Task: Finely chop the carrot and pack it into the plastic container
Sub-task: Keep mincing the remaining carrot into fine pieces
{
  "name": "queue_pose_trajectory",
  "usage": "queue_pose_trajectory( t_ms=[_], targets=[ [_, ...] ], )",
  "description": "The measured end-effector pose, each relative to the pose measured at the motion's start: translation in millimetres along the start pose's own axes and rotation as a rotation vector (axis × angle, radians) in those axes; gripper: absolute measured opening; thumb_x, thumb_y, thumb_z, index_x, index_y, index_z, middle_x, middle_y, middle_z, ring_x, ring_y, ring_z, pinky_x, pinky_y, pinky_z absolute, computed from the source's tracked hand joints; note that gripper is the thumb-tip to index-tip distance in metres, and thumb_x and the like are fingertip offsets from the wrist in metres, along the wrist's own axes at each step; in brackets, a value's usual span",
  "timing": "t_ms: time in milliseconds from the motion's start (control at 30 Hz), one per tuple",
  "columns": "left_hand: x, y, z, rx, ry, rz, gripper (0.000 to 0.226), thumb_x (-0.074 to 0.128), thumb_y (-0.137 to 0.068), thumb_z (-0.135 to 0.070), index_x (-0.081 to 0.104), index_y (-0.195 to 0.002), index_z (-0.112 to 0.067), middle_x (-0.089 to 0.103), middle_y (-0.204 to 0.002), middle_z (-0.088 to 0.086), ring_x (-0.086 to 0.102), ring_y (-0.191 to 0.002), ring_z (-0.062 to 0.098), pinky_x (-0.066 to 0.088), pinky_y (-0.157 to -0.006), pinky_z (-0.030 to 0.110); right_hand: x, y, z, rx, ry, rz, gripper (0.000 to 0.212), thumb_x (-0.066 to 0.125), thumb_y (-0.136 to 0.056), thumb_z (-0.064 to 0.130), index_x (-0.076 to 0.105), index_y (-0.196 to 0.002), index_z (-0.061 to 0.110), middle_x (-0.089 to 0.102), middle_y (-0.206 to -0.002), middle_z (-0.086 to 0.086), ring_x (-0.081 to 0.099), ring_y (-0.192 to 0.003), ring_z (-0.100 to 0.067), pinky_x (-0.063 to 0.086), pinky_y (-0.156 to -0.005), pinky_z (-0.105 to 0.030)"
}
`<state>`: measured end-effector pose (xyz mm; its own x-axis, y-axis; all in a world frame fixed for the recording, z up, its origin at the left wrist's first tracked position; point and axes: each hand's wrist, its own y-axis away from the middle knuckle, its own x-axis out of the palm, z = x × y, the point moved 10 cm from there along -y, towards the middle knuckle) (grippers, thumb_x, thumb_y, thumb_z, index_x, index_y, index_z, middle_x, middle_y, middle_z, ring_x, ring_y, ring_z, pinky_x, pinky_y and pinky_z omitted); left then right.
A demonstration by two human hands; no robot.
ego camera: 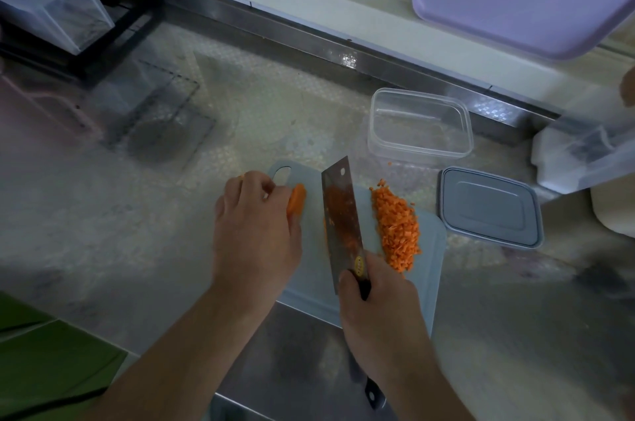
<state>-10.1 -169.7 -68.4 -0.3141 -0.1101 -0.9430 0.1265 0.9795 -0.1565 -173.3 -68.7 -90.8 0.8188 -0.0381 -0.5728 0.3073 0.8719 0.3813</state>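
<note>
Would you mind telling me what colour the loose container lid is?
The lid is grey-blue, seen in the head view, lying right of the cutting board.

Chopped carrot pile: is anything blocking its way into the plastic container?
Nothing visible does. The chopped carrot pile lies on the cutting board, and the plastic container stands open just beyond it. Its lid lies off to the side; the cleaver is on the pile's other side.
</note>
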Motion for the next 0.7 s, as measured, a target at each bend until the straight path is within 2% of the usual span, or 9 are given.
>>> queue_pose_trajectory(
  t_ms=[167,400,600,700],
  targets=[
    [5,2,-6,0.023,-0.031,0.104,0.022,0.072,-0.093,-0.035,0.072,-0.108,-0.018,0.064,-0.098,0.0,0.059,-0.099,0.023,0.05,-0.087,0.042,1,0,1,-0.013,0.002,0.014,0.024,0.052,-0.1,0.021,0.054,-0.076,0.017,0.055,-0.067,-0.006,0.048,-0.053,-0.006,0.034,-0.047,-0.019],
    [4,-5,-5,-0.067,-0.086,0.157,0.031,0.055,-0.103,-0.046,0.065,-0.117,-0.021,0.061,-0.109,0.0,0.055,-0.109,0.021,0.047,-0.097,0.038,2,0,-4,0.004,-0.02,0.017,0.023,0.052,-0.1,0.022,0.056,-0.077,0.021,0.058,-0.067,-0.001,0.052,-0.053,-0.006,0.035,-0.046,-0.02],
    [0,-6,-13,-0.063,-0.06,0.198,0.026,0.055,-0.104,-0.045,0.069,-0.093,-0.026,0.058,-0.079,-0.009,0.052,-0.088,0.017,0.049,-0.078,0.036,2,-1,-6,0.004,-0.029,0.02,0.026,0.051,-0.1,0.023,0.052,-0.074,0.022,0.053,-0.06,0.002,0.046,-0.048,-0.007,0.034,-0.045,-0.022],
    [-3,-1,-8,-0.18,0.126,0.232,0.025,0.059,-0.103,-0.045,0.068,-0.09,-0.026,0.053,-0.076,-0.012,0.061,-0.077,0.015,0.059,-0.069,0.041,1,1,-7,0.007,-0.021,0.017,0.027,0.051,-0.1,0.023,0.05,-0.072,0.022,0.049,-0.056,0.006,0.045,-0.046,-0.006,0.032,-0.043,-0.02]
  ],
)
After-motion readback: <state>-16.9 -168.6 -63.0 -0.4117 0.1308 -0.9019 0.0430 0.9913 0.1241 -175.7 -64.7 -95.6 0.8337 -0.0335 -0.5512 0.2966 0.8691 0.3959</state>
